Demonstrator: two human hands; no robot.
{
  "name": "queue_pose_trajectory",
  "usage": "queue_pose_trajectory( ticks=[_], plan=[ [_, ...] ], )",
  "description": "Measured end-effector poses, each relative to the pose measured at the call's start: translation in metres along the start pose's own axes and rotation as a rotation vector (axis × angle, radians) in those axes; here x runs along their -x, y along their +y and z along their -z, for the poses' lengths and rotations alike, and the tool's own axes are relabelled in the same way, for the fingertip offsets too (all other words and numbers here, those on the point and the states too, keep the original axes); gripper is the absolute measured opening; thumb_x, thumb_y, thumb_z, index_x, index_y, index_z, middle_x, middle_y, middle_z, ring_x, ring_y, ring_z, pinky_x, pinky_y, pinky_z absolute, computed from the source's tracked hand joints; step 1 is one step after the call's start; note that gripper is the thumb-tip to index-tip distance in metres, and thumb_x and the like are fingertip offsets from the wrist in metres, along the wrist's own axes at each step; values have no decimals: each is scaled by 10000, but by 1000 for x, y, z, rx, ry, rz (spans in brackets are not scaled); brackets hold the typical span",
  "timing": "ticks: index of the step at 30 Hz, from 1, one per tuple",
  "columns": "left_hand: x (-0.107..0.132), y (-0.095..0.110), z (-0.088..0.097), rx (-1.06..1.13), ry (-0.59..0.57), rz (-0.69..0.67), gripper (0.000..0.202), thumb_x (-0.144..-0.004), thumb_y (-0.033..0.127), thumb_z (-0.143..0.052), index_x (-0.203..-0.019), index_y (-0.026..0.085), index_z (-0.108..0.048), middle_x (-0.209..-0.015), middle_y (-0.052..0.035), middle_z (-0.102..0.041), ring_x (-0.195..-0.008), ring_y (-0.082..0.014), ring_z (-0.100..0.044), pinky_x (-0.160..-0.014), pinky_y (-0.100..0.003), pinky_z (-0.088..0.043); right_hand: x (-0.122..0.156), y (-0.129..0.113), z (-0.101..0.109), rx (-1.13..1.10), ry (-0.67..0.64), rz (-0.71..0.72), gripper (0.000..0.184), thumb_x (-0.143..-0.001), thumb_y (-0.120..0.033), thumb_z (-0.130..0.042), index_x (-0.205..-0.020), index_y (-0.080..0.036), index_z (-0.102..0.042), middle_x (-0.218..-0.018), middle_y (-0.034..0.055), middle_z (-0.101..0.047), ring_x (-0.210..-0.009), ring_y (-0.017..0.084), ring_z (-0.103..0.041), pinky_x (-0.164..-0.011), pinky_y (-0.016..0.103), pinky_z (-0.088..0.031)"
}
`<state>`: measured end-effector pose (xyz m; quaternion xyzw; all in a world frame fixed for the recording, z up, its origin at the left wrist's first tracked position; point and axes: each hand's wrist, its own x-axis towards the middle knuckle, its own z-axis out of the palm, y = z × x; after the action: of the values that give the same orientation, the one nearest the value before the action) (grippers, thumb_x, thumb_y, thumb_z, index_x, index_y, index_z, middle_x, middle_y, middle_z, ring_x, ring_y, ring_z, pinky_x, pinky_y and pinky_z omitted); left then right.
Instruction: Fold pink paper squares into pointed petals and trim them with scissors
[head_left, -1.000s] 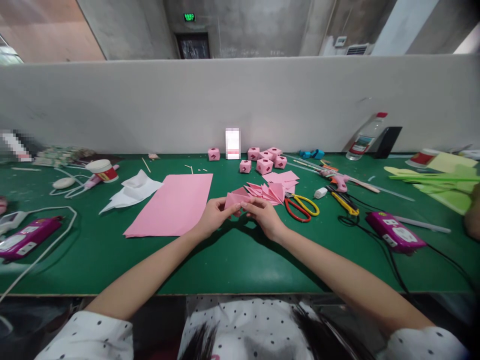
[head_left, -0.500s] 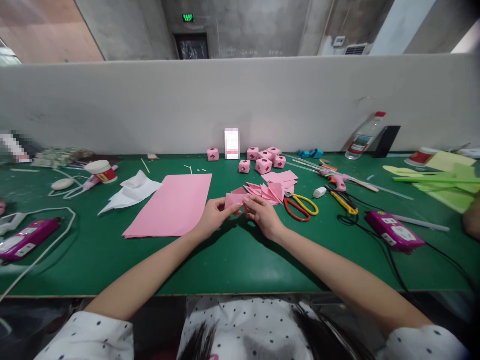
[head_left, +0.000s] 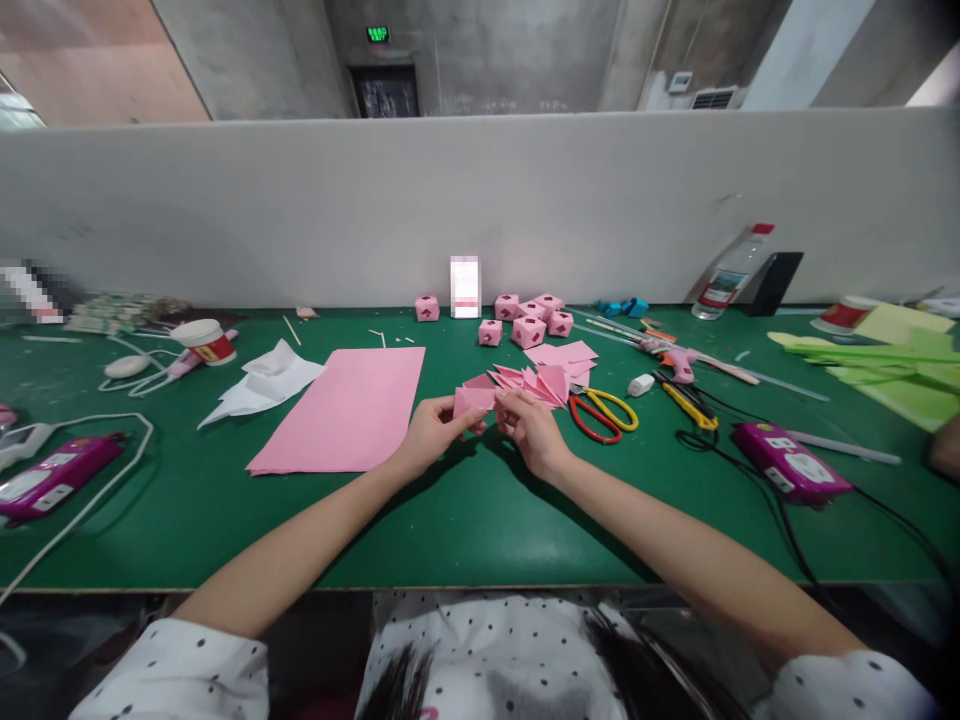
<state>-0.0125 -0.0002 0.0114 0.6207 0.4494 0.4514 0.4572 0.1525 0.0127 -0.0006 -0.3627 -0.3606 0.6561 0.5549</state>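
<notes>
**Both hands on a folded pink piece**

Where the arms meet above the green table (head_left: 465, 520), left hand (head_left: 429, 432) and right hand (head_left: 531, 430) pinch one small folded pink paper (head_left: 472, 400). Behind: folded pink pieces (head_left: 536, 383), scissors (head_left: 604, 412), pink cubes (head_left: 525, 320).

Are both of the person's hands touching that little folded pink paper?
Touching. The head view shows the left hand and right hand each pinching an end of the folded pink paper, fingertips on its surface.
</notes>
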Motion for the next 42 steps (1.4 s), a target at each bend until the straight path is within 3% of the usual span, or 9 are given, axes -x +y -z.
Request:
queue_pose_trajectory(
  ticks=[7, 14, 17, 20, 24, 27, 31, 36, 42],
  plan=[
    [-1, -3, -1, 24, -9, 22, 389, -752, 466, -710, -883, 99, -727, -723, -79, -725, -625, -168, -650, -528, -255, -467, -1, 5, -1, 60, 91, 56, 261, -618, -396, -791, -691, -188, -651, -644, -28, -585, -555, 95, -500, -501, 226, -360],
    [1, 3, 3, 21, 24, 25, 366, -739, 462, -725, -824, 106, -723, -725, -85, -725, -627, -167, -650, -518, -252, -464, -11, -12, 15, 29, 186, 29, 283, -674, -446, -735, -792, -198, -666, -726, 20, -646, -555, 119, -525, -472, 236, -400],
    [0, 3, 3, 26, 31, 24, 387, -732, 475, -727, -835, 101, -724, -724, -84, -724, -614, -163, -643, -515, -250, -459, -8, -13, 14, 49, 92, -2, 382, -702, -556, -707, -841, -201, -673, -815, 39, -668, -603, 123, -559, -492, 231, -423],
    [0, 2, 3, 9, 11, 27, 417, -725, 493, -723, -866, 101, -730, -703, -66, -719, -599, -159, -633, -518, -245, -450, -2, -6, 8, 166, -64, 26, 383, -655, -531, -771, -833, -205, -680, -820, 15, -659, -657, 118, -570, -530, 221, -420],
    [-1, 5, 8, -50, 11, -2, 395, -738, 492, -709, -844, 112, -734, -674, -50, -706, -594, -150, -614, -525, -235, -434, 1, 1, 3, 263, -70, 121, 337, -644, -486, -795, -692, -194, -633, -646, -24, -587, -618, 111, -535, -536, 225, -390],
    [-3, 10, 17, -57, 67, -46, 348, -732, 469, -718, -693, 124, -695, -655, -48, -688, -594, -136, -595, -536, -230, -434, 1, 0, 4, 327, -79, 186, 329, -673, -489, -774, -682, -199, -620, -628, -19, -589, -583, 114, -516, -534, 239, -386],
    [-6, 11, 23, -2, 144, -56, 299, -700, 424, -749, -695, 139, -660, -648, -31, -669, -597, -130, -584, -536, -224, -442, 2, 1, 4, 457, -181, 229, 326, -721, -510, -726, -702, -203, -618, -630, -14, -584, -568, 121, -515, -539, 248, -396],
    [-5, 7, 20, 52, 124, -101, 300, -694, 423, -747, -695, 151, -622, -632, -2, -640, -570, -117, -550, -528, -222, -438, 5, 7, 4, 573, -340, 239, 314, -758, -493, -689, -706, -202, -585, -641, -16, -568, -598, 135, -526, -554, 253, -403],
    [-3, 6, 17, 23, 128, -124, 308, -683, 431, -762, -718, 144, -655, -644, 7, -610, -562, -101, -512, -536, -222, -419, 7, 11, 6, 793, -404, 376, 293, -780, -462, -673, -698, -186, -616, -626, -21, -554, -550, 114, -450, -532, 248, -339]
  ],
)
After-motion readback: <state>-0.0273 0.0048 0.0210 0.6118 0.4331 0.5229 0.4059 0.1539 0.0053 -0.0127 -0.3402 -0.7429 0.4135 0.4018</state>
